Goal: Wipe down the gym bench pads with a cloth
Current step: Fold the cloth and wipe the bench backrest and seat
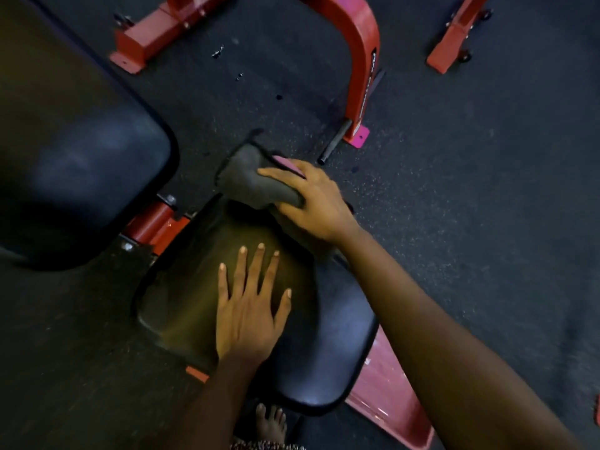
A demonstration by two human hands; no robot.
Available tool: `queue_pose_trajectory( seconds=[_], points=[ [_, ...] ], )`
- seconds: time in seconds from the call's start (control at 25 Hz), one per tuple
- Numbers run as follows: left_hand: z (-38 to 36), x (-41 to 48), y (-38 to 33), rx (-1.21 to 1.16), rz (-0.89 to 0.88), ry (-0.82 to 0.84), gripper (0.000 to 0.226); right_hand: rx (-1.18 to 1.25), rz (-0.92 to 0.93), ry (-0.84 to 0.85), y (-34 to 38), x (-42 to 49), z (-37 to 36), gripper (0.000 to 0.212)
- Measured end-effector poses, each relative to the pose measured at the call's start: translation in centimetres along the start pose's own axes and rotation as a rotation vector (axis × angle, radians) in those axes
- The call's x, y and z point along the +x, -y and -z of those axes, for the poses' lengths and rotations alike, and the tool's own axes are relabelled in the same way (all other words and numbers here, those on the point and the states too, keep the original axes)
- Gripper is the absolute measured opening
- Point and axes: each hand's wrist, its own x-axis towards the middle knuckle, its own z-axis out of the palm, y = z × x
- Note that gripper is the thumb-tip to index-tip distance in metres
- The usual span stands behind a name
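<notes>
Right hand (pixel 311 203) up at the far edge of the black padded vinyl seat pad (pixel 324 358), fingers and thumb curled round a bunched grey cloth with dark trim (pixel 250 181). That's the task's tool, and part of it hangs past the pad's far edge over the speckled dark rubber floor (pixel 454 190). Left hand (pixel 248 315) lies flat on the middle of the same pad, fingers straight and spread wide, holding nothing.

Now, the risks as I read them. The cloth is wadded, so only a small patch would meet the vinyl and streaks could go unwiped. With so much of it off the edge, a push further away could drag it onto the floor and pick up grit. The flat left hand covers a stretch of pad, and that patch gets skipped unless it lifts. There's also a bare foot (pixel 271 423) right beside the pinkish-red metal base plate (pixel 389 401), so a careless step could stub the toes.

The count:
- 2 pads: the seat and the large black back pad (pixel 81 177) to the left, with no cloth on it.
- 1 cloth.
- 2 hands.
- 1 foot.
- 1 curved red steel upright (pixel 360 60).
- 1 dark metal rod (pixel 336 141) at its base.
- 2 red floor bars beyond, (pixel 156 34) and (pixel 454 37).
</notes>
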Motion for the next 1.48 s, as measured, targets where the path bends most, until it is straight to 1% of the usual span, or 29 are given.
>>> queue_pose_trajectory(
  seconds=[0.08,0.12,0.16,0.32,0.4,0.6,0.68,0.76,0.8,0.92,1.04,1.12,1.28,1.4,1.48],
  points=[
    [-0.1,0.0,0.0,0.009,0.003,-0.002,0.061,0.033,-0.006,0.279,0.3,4.4,-1.3,0.058],
    [-0.1,0.1,0.0,0.011,0.003,-0.005,0.061,0.063,-0.033,0.378,0.3,5.6,-1.9,0.06],
    [-0.1,0.2,0.0,0.013,0.003,-0.008,0.061,0.116,-0.064,0.42,0.2,6.0,-2.2,0.063],
    [0.1,0.1,0.0,0.013,0.017,0.0,0.062,0.331,-0.165,0.409,-1.5,3.3,-1.5,0.068],
    [0.2,0.2,-0.1,0.015,0.022,0.005,0.062,0.416,-0.259,0.426,-2.7,1.1,-1.0,0.068],
    [0.1,0.2,-0.2,0.024,0.017,-0.014,0.061,0.517,-0.408,0.356,-5.5,-5.6,-0.8,0.066],
    [0.2,0.2,-0.2,0.026,0.021,-0.016,0.062,0.541,-0.446,0.3,-6.3,-8.6,-0.8,0.06],
    [0.1,0.2,-0.2,0.037,0.022,-0.014,0.062,0.58,-0.518,0.197,-6.8,-11.8,-1.1,0.056],
    [0.1,0.1,-0.2,0.038,0.021,-0.017,0.062,0.621,-0.575,0.117,-6.9,-13.5,-1.6,0.055],
    [-0.1,0.0,-0.1,0.02,0.02,-0.032,0.061,0.785,-0.779,-0.212,-5.8,-18.1,-4.3,0.056],
    [-0.3,0.1,0.0,0.004,0.023,-0.035,0.061,0.975,-0.986,-0.486,-3.0,-20.8,-7.6,0.07],
    [-0.3,0.0,0.0,0.002,0.021,-0.025,0.062,1.022,-1.07,-0.64,-0.6,-22.1,-9.0,0.074],
    [-0.1,-0.3,-0.1,0.003,0.01,-0.019,0.062,1.034,-1.138,-0.762,4.2,-23.9,-11.1,0.064],
    [0.0,0.0,0.0,0.001,0.001,-0.015,0.064,1.054,-1.199,-0.871,6.8,-24.5,-12.7,0.073],
    [0.2,-0.3,0.2,-0.007,-0.01,0.0,0.066,1.059,-1.261,-0.921,9.0,-24.8,-13.7,0.074]
  ],
)
